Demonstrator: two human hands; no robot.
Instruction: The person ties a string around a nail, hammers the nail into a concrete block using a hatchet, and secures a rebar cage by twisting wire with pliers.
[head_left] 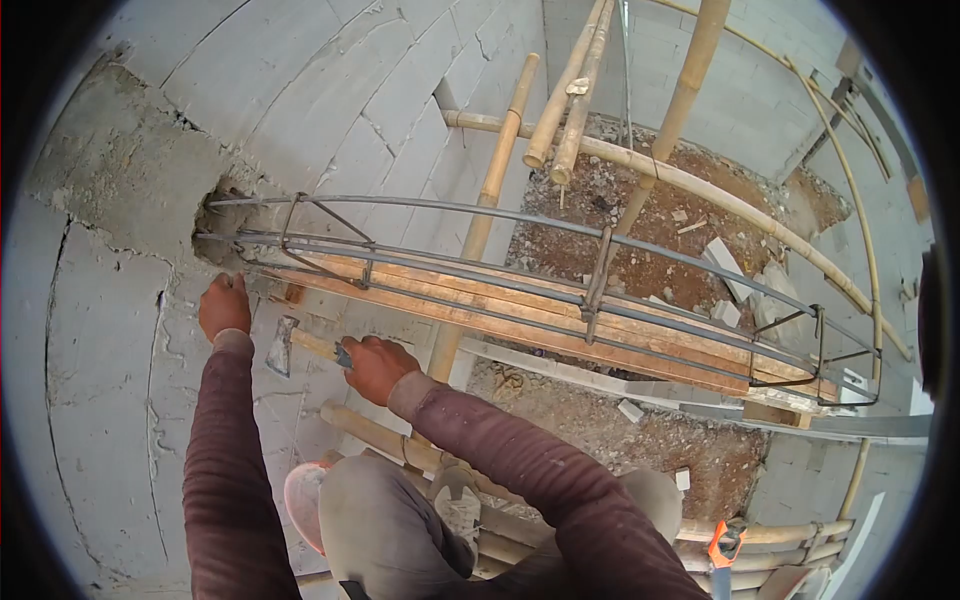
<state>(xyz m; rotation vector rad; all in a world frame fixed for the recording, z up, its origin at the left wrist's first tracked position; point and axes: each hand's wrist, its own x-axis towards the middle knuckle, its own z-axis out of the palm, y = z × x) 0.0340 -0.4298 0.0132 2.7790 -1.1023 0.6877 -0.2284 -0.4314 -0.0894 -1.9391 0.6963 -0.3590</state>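
Observation:
My left hand (225, 307) is closed against the block wall (110, 330), just below a broken-out hole (208, 240). What its fingers grip, if anything, is hidden. In my right hand (380, 368) is a hatchet (281, 348), held by its handle with the metal head pointing left towards the wall. A rebar cage (597, 285) with bent ties runs from the hole towards the lower right. Beneath it lies a long wooden formwork board (620, 350), whose left end is close to my left hand.
Bamboo poles (690, 75) cross upright and sideways around the cage. More bamboo poles (375, 432) lie beneath my legs. A saw with an orange handle (727, 543) rests at lower right. Rubble and white block pieces (728, 268) lie on the ground far below.

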